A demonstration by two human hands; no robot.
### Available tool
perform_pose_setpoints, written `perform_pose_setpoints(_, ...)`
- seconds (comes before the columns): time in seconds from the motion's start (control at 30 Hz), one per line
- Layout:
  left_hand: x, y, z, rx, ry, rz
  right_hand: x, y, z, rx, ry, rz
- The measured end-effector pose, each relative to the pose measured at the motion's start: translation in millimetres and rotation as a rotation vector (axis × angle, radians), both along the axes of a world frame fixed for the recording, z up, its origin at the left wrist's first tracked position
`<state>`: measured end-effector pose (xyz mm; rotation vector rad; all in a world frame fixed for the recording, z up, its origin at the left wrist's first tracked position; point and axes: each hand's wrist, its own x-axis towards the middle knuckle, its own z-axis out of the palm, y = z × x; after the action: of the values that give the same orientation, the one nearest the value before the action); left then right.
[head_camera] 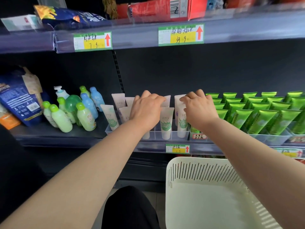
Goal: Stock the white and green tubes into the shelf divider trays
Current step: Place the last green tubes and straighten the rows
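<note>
The white basket sits under my right forearm. Past it, white and green tubes stand upright in the clear divider tray. My right hand pinches one tube's top. My left hand, just beside it, curls over others; I cannot tell its grip.

White tubes carry a pale green print near the bottom and small dark lettering. The green tubes are a shiny, bright lime. The divider tray is clear plastic, and the shelf is black. Some bottles are pale green with lime caps, and other bottles are pale blue. The basket is cream with dark slits. Price labels are green-edged, yellow in the middle, with a red arrow.
</note>
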<state>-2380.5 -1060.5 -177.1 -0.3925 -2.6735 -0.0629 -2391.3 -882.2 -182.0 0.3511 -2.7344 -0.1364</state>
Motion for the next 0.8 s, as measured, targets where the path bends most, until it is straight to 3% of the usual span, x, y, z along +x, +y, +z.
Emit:
perform_pose_setpoints(0.13, -12, 8, 7, -0.078, -0.139, 0.044, -12, 0, 1, 0.079, -0.065, -0.020)
perform_pose_setpoints(0.27, -16, 5, 18, -0.025, -0.265, 0.106, -16, -4, 4, 0.050, -0.061, 0.001)
perform_pose_setpoints(0.8, -24, -6, 4, -0.051, -0.145, 0.101, -15, -8, -1, 0.041, -0.031, -0.002)
